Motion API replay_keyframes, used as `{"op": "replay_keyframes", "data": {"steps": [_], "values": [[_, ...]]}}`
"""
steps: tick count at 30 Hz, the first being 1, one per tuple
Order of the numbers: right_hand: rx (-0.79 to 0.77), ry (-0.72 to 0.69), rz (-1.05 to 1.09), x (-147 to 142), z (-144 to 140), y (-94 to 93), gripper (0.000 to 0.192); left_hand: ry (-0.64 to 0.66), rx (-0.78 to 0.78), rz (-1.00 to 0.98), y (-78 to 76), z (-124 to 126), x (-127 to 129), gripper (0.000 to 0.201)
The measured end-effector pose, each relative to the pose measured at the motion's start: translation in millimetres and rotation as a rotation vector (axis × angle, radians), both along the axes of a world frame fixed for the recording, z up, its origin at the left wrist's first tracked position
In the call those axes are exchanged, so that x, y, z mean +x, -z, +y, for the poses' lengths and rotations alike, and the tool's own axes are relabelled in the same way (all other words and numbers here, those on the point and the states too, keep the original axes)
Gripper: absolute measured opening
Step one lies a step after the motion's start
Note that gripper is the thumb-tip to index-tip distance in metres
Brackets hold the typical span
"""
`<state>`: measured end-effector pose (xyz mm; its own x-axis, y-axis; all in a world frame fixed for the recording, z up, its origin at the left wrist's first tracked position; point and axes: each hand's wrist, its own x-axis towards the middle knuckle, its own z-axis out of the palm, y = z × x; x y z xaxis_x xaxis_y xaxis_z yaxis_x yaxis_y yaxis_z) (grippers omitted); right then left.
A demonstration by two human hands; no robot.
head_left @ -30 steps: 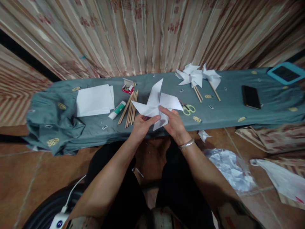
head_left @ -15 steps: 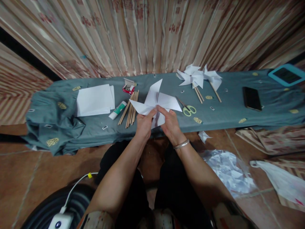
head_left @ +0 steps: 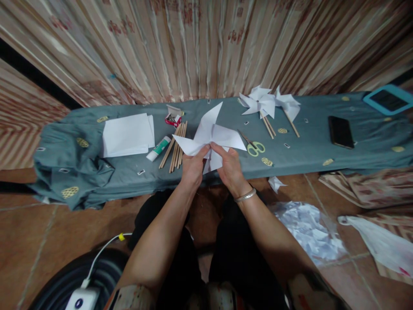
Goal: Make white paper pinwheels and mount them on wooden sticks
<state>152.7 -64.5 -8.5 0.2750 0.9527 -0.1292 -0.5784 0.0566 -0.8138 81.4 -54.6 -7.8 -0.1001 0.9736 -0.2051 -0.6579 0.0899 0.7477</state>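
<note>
Between my two hands is a white paper pinwheel [head_left: 226,135] with pointed blades, held above the front of the cloth-covered bench [head_left: 309,160]. My left hand [head_left: 193,167] grips its lower left part, thumb at the centre. From the other side my right hand [head_left: 230,165] pinches it, thumb also near the middle; a bracelet circles that wrist. The fingers beneath the paper are hidden. Left of the pinwheel lie several thin wooden sticks [head_left: 177,150], a glue stick [head_left: 158,148] and a small red box [head_left: 173,117] of metal pieces. Scissors [head_left: 255,148] with green handles rest to the right.
White paper sheets [head_left: 125,135] are stacked at the left. Pinwheels on sticks [head_left: 260,103] lie at the back right, near a black phone [head_left: 341,131] and a blue-framed tablet [head_left: 389,100]. On the floor is a clear bag of paper scraps [head_left: 311,230]. A curtain [head_left: 193,51] hangs behind.
The pinwheel has tilted slightly, its top blade swinging up and right. Both hands keep hold of it, thumbs still at the centre. The view has shifted very little.
</note>
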Motion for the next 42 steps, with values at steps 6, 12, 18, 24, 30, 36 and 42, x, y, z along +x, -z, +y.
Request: {"op": "replay_keyframes", "data": {"steps": [6,12,18,24,30,36,42], "values": [[0.091,-0.013,-0.073,-2.2,-4.7,-3.1,0.018,0.048,-0.103,-0.031,-8.4,0.7,-4.4,0.031],[0.086,-0.053,-0.146,-5.3,-12.4,-6.5,0.023,0.023,-0.121,-0.012,-8.7,7.9,-7.5,0.032],[0.055,-0.062,-0.182,-6.2,-16.4,-4.7,0.027,-0.005,-0.082,0.026,-8.0,10.8,-9.8,0.029],[0.092,-0.079,-0.157,3.0,-16.6,-2.3,0.022,0.0,-0.109,0.005,-10.6,12.1,-16.8,0.036],[-0.023,-0.025,-0.089,26.8,-17.6,-5.7,0.033,0.002,-0.021,-0.001,-7.2,14.3,-25.9,0.038],[-0.05,0.054,-0.215,61.4,-11.3,-15.4,0.045,0.047,-0.051,0.122,-0.6,19.6,-33.4,0.034],[0.05,0.052,-0.432,74.7,19.3,-43.5,0.031,0.075,-0.014,0.211,5.5,25.6,-37.2,0.029]]}}
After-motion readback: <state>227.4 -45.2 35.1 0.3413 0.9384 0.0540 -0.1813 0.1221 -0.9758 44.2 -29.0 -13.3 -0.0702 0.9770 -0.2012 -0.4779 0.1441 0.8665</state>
